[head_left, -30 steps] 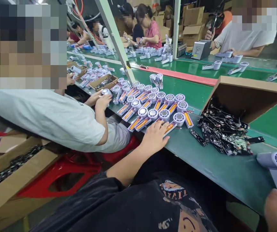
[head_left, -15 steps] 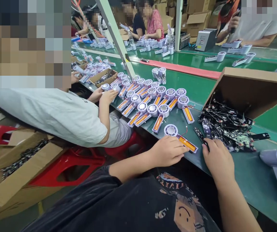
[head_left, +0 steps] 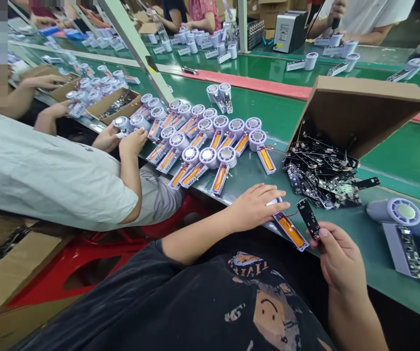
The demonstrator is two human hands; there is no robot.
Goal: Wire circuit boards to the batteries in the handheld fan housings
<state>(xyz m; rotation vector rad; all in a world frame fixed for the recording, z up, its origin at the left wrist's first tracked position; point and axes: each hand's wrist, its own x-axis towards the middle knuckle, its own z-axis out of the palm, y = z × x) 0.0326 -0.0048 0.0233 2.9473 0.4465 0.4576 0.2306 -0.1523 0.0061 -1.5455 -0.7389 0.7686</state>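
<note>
My left hand (head_left: 255,208) lies over the round head of a purple handheld fan (head_left: 293,233) and grips it, hiding most of the head. The fan's open handle points towards me at the table edge, with an orange cell inside and thin red wires at its upper end. Between thumb and fingers, my right hand (head_left: 343,256) holds a narrow black circuit board (head_left: 308,219) by its lower end. The board is tilted just right of the fan handle, its small parts facing up. Behind it, a heap of similar boards (head_left: 321,170) spills from a tipped cardboard box (head_left: 367,117).
Many fans with orange cells (head_left: 208,156) stand in rows to the left. Fans with boards fitted (head_left: 403,239) lie at the right. A co-worker's hands (head_left: 132,141) handle fans on the left. A slanted metal post (head_left: 132,48) and a red strip (head_left: 246,82) lie beyond.
My right hand has lifted the circuit board from beside the heap and brought it nearer me. My left hand has moved from the fan's handle onto its head, and the handle has turned towards me.
</note>
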